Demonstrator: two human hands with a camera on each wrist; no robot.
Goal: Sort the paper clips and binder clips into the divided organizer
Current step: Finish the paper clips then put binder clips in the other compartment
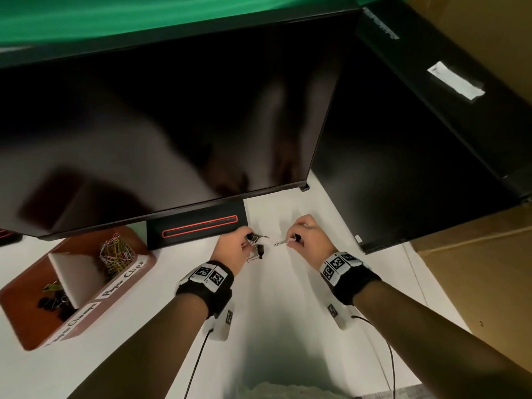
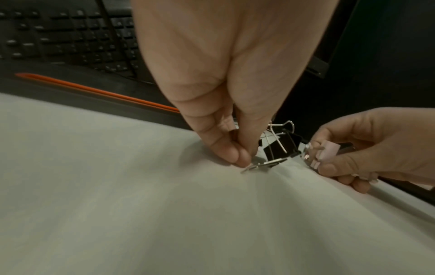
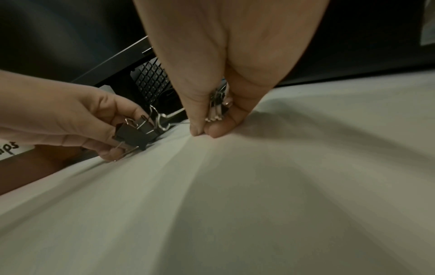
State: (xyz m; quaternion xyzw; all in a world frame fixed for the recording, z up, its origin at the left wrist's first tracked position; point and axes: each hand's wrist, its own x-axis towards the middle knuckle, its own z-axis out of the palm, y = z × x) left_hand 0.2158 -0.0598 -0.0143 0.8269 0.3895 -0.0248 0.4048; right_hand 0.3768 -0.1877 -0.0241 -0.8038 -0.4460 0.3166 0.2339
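fingers clamped on the last binder clips, sort nearly done

fingers (image 2: 231, 154) of the left hand (image 1: 234, 249) are curled round black binder clips (image 3: 134, 134), one wire loop pinched down at the white desk (image 1: 276, 312). right hand (image 1: 309, 240) pinches a tight bunch of clips (image 3: 215, 109), probably binder ones; the view is too blurred to be sure. no other loose clips show on the desk, so i judge only the carry and drop are left. further left, the brown organizer (image 1: 17, 312) holds black binder clips (image 1: 53, 298) in its near compartment and a tangle of coloured wire paper clips (image 1: 116, 253) in the far one, split by a white divider, handwritten labels on the rim. behind stands a glossy dark monitor (image 1: 172, 125).
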